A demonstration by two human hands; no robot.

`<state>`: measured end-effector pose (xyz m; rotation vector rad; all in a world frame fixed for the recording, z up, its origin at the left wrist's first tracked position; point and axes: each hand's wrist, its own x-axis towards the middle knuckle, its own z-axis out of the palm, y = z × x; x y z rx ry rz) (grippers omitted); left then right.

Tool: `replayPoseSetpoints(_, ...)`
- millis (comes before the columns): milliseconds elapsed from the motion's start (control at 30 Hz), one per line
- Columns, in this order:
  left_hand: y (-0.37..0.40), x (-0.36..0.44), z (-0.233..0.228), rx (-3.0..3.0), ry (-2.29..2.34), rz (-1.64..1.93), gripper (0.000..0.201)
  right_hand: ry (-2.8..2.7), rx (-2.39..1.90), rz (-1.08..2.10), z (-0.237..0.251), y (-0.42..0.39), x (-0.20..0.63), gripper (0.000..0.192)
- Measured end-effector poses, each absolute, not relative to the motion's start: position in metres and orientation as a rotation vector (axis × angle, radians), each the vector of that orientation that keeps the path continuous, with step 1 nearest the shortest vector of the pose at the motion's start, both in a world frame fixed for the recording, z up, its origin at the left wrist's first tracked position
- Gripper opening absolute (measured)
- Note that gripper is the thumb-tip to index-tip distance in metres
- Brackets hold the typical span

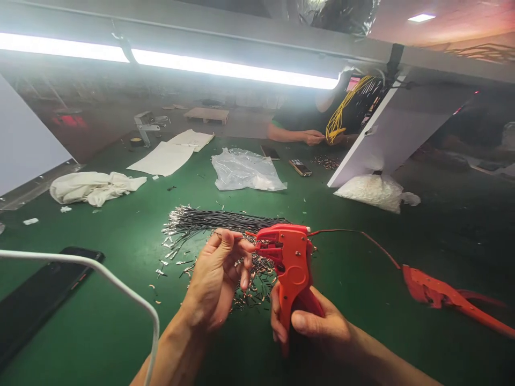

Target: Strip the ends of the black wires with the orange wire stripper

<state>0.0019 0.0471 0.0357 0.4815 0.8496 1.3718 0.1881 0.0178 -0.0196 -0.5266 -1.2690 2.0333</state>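
My right hand (pixel 314 316) is wrapped round the handles of a red wire stripper (pixel 295 257), held upright with its jaws towards the left. Just left of those jaws, my left hand (pixel 219 273) pinches a thin wire (pixel 250 234) between thumb and forefinger; its other fingers are loosely curled. The wire's end at the jaws is hard to make out. Behind both hands lies a bundle of black wires (pixel 225 219) with pale metallic ends at the left. Scattered wire scraps (pixel 257 287) cover the green table under my hands.
A red-orange hand tool (pixel 442 292) lies at the right, with a thin cord (pixel 378 244) running towards the stripper. A white cable (pixel 120 289) arches over a dark phone (pixel 48 295). Farther back are a plastic bag (pixel 247 170), a cloth (pixel 94 187) and a co-worker's hands (pixel 314 137) near yellow wires (pixel 338 120).
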Motion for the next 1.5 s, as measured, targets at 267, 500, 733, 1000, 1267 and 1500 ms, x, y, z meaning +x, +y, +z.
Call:
replayPoseSetpoints(267,0.044,0.007,0.028,0.440,0.835,1.365,0.048,-1.269,-0.555,2.040,-0.020,0.017,0.188,0.037)
replayPoseSetpoints(500,0.044,0.009,0.025,0.470,0.848,1.404,0.048,-1.264,-0.543,2.051,-0.019,0.018,0.188,0.036)
replayPoseSetpoints(733,0.045,0.009,0.026,0.454,0.855,1.448,0.047,-1.232,-0.534,2.064,-0.018,0.017,0.187,0.038)
replayPoseSetpoints(1000,0.046,0.007,0.027,0.506,0.910,1.380,0.041,-1.253,-0.517,2.079,-0.020,0.018,0.188,0.036)
replayPoseSetpoints(1267,0.049,0.000,0.035,0.658,0.935,1.477,0.032,-1.266,-0.544,2.056,-0.016,0.019,0.187,0.035)
replayPoseSetpoints(1500,0.051,0.001,0.028,0.828,1.081,1.452,0.023,-1.050,-0.583,1.821,-0.012,0.026,0.190,0.027)
